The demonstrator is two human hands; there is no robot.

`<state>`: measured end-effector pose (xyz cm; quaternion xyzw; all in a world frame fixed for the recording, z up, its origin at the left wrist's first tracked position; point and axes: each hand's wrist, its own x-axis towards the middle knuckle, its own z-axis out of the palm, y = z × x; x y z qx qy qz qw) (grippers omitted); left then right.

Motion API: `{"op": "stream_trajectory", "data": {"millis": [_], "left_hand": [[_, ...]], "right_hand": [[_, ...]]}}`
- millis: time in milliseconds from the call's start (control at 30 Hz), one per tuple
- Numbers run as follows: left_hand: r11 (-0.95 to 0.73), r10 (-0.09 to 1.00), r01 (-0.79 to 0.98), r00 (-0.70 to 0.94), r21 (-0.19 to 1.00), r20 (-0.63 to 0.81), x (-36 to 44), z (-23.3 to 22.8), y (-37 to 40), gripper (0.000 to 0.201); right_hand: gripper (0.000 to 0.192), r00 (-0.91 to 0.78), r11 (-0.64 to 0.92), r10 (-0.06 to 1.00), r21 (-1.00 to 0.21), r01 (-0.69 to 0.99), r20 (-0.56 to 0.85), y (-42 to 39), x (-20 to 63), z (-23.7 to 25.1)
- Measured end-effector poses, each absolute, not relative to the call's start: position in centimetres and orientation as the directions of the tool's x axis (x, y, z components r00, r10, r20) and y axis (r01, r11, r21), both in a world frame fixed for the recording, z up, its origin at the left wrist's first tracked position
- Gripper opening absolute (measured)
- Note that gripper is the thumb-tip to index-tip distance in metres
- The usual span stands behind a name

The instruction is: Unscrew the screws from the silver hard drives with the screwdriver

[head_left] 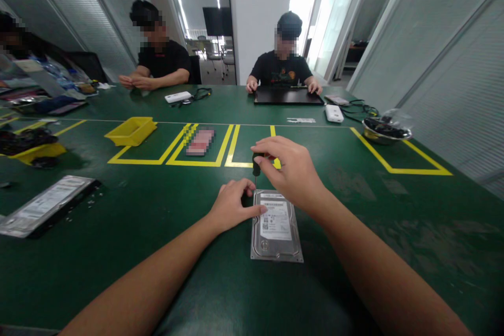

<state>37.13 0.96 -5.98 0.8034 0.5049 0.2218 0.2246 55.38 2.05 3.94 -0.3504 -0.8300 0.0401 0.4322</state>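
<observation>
— Nearest the lens, what did you see?

— Two bare forearms reached up from the bottom edge onto a green table (pixel 394 210). Between them lay a silver hard drive (pixel 276 227), flat, label side up.

— What was the left hand doing?

— From my remote seat I saw the left hand (pixel 232 205) resting at the drive's far left corner, fingers curled together, their tips touching the drive's edge.

— And the right hand?

— The right hand (pixel 293 168) hovered just beyond the drive's far edge, fingers pinched around the black handle of a small screwdriver (pixel 256 165). Its thin shaft pointed straight down to the corner beside the left fingertips. I could not tell whether the tip sat in a screw.

— Anything else around the hands?

— Beyond the right hand ran yellow tape lines (pixel 232 146). Well off to the left of the left hand lay a second drive (pixel 45 205), and farther away a yellow tray (pixel 132 131). Far right of the right hand stood a metal bowl (pixel 386 131). Across the table two people sat, one with hands on a black laptop (pixel 287 96).
</observation>
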Motion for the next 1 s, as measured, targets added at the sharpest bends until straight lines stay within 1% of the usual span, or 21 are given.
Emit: {"op": "stream_trajectory", "data": {"millis": [100, 200, 333, 467, 633, 867, 1000], "left_hand": [[-0.391, 0.91, 0.712, 0.392, 0.583, 0.132, 37.12, -5.94, 0.95, 0.052], [-0.392, 0.91, 0.712, 0.391, 0.582, 0.134, 37.12, -5.9, 0.94, 0.05], [-0.393, 0.909, 0.707, 0.397, 0.589, 0.13, 37.1, -5.92, 0.95, 0.051], [-0.392, 0.909, 0.708, 0.396, 0.587, 0.129, 37.09, -5.91, 0.96, 0.051], [-0.391, 0.91, 0.705, 0.394, 0.591, 0.131, 37.13, -5.85, 0.96, 0.05], [-0.393, 0.909, 0.7, 0.392, 0.596, 0.139, 37.15, -5.99, 1.03, 0.051], [-0.388, 0.911, 0.704, 0.392, 0.595, 0.131, 37.07, -6.1, 1.06, 0.05]], "right_hand": [[0.009, -0.36, 0.746, 0.618, -0.377, 0.549, 0.699, 2.13, 55.33, 3.85], [0.005, -0.37, 0.75, 0.606, -0.35, 0.562, 0.704, 2.21, 55.35, 3.85], [0.011, -0.411, 0.758, 0.599, -0.323, 0.567, 0.687, 2.19, 55.42, 3.99], [0.016, -0.416, 0.757, 0.598, -0.312, 0.573, 0.686, 2.07, 55.47, 4.03], [0.021, -0.405, 0.766, 0.593, -0.332, 0.551, 0.696, 2.04, 55.46, 3.98], [0.008, -0.362, 0.757, 0.599, -0.359, 0.546, 0.714, 2.28, 55.44, 3.81], [0.013, -0.377, 0.755, 0.603, -0.352, 0.553, 0.703, 2.24, 55.52, 3.94]]}}
